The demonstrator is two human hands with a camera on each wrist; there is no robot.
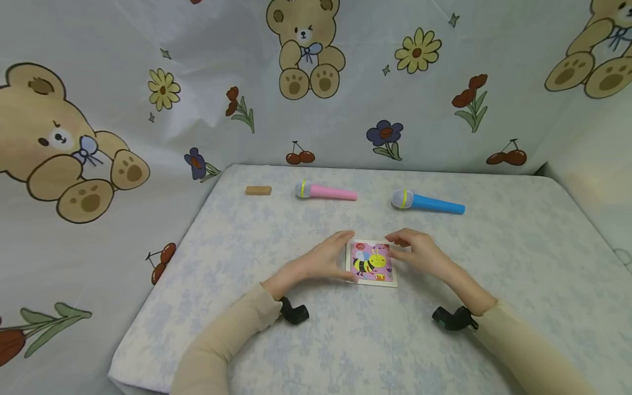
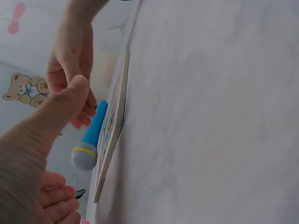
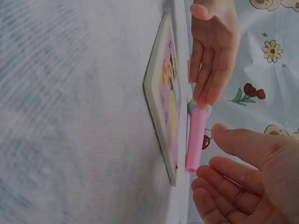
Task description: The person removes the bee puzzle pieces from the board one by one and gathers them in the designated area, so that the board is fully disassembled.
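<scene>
A square, pale-framed picture board (image 1: 372,283) with a yellow-and-black bee on pink lies flat on the table. My left hand (image 1: 323,259) is at its left side, thumb near the lower left corner and fingers stretched toward the upper left one. Over by the right edge is my right hand (image 1: 423,253), its fingers loosely bent. In the right wrist view, the right thumb and fingers (image 3: 233,182) stand apart with nothing between them, beside the board (image 3: 156,93). The left wrist view shows the board's thin side (image 2: 114,126); whether either hand touches it I cannot tell.
Behind the board lie a pink toy microphone (image 1: 331,192) and a blue one (image 1: 434,204). A small wooden block (image 1: 258,190) sits at the back left. The pale patterned tabletop (image 1: 316,351) ends at a hanging cloth (image 1: 345,126) printed with bears and flowers.
</scene>
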